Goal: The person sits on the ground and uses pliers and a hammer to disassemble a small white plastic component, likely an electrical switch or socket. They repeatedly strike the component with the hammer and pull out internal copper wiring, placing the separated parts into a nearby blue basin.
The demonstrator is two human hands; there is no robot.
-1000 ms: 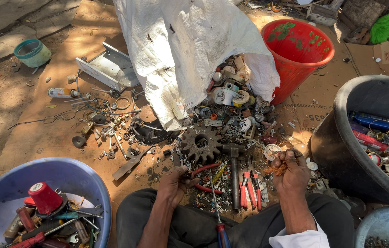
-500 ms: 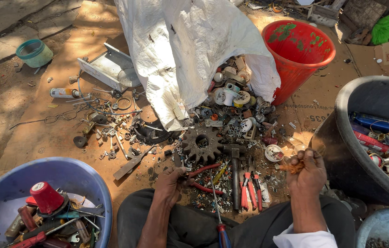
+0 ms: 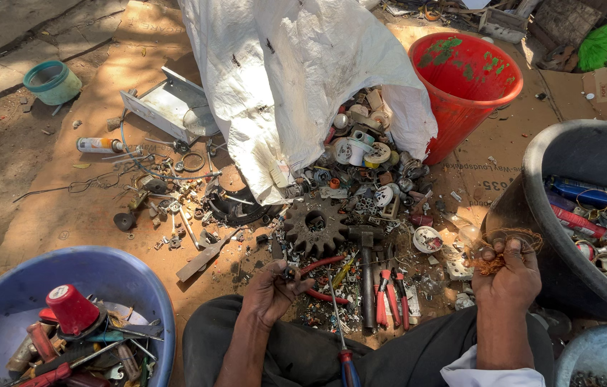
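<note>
My right hand (image 3: 508, 276) grips a tangle of thin copper-coloured wire (image 3: 498, 251) and holds it at the rim of the dark tub (image 3: 568, 154) on the right. My left hand (image 3: 271, 287) rests low over the scrap pile, fingers curled around a small dark metal piece that I cannot make out. Just beyond it lie a rusty toothed gear (image 3: 315, 228), a hammer (image 3: 366, 276), red-handled pliers (image 3: 389, 297) and a screwdriver (image 3: 343, 337). A white sack (image 3: 296, 79) spills small scrap parts onto the ground.
A red bucket (image 3: 468, 82) stands behind the pile. A blue tub (image 3: 2, 308) of tools and a red cap sits at lower left. A small teal pot (image 3: 52, 80), a metal tray (image 3: 167, 107) and loose wires lie on the dirt at left.
My right hand has lifted the wire tangle off the pile and carried it right to the dark tub's rim. My left hand stays low over the scrap.
</note>
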